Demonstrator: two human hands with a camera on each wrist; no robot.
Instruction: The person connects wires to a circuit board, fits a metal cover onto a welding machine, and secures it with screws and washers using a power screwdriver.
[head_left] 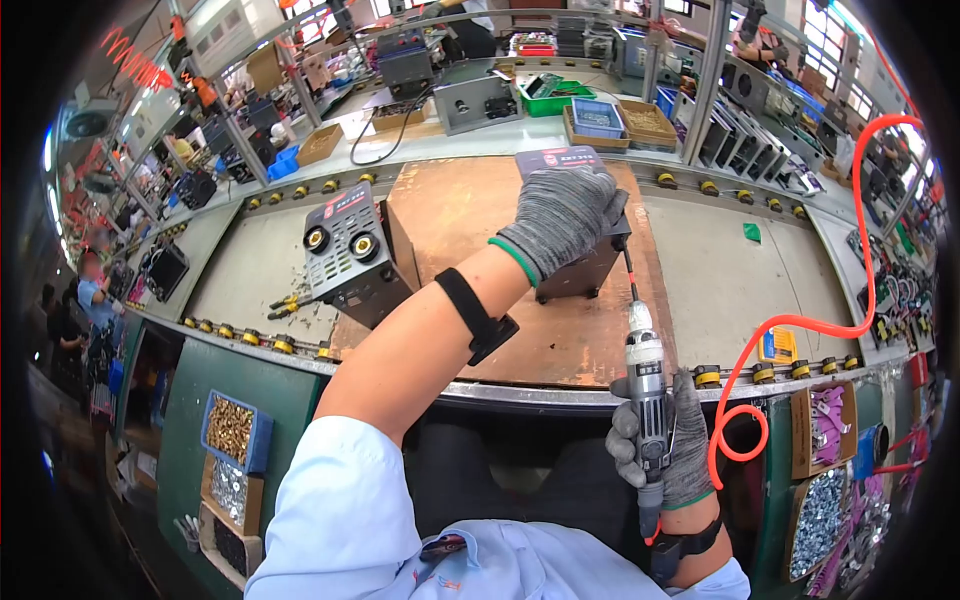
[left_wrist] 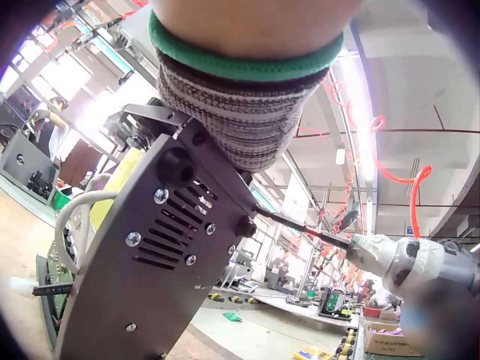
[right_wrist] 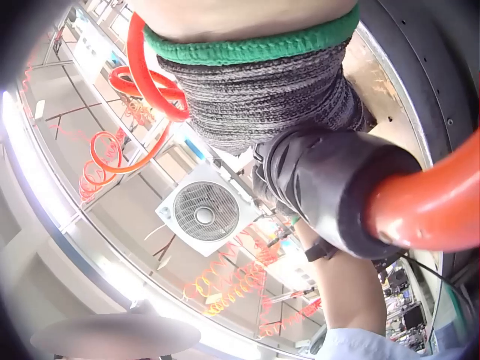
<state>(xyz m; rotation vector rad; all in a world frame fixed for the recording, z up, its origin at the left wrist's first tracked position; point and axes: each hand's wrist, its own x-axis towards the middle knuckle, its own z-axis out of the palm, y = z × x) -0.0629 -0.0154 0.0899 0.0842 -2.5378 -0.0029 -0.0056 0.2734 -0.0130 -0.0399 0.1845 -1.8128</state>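
Note:
My left hand (head_left: 568, 218), in a grey knit glove with a green cuff, grips the top edge of a dark metal welding machine (head_left: 580, 277). Slots and several screws show on the machine's panel (left_wrist: 187, 277) in the left wrist view. The gloved right hand (head_left: 688, 455) holds a grey air screwdriver (head_left: 650, 390) wrapped with white tape near its nose. Its long bit (head_left: 629, 268) points forward and meets the right edge of the machine. In the right wrist view, an orange hose (right_wrist: 435, 202) joins the tool's black end (right_wrist: 330, 180), and most of the hand is hidden.
Left on the brown board (head_left: 465, 215) stands another welding machine (head_left: 350, 255) with two brass sockets, yellow-handled pliers (head_left: 290, 306) beside it. Screw bins (head_left: 232, 430) sit at lower left, boxes of parts (head_left: 825, 428) at right. The orange hose (head_left: 868, 240) loops along the right.

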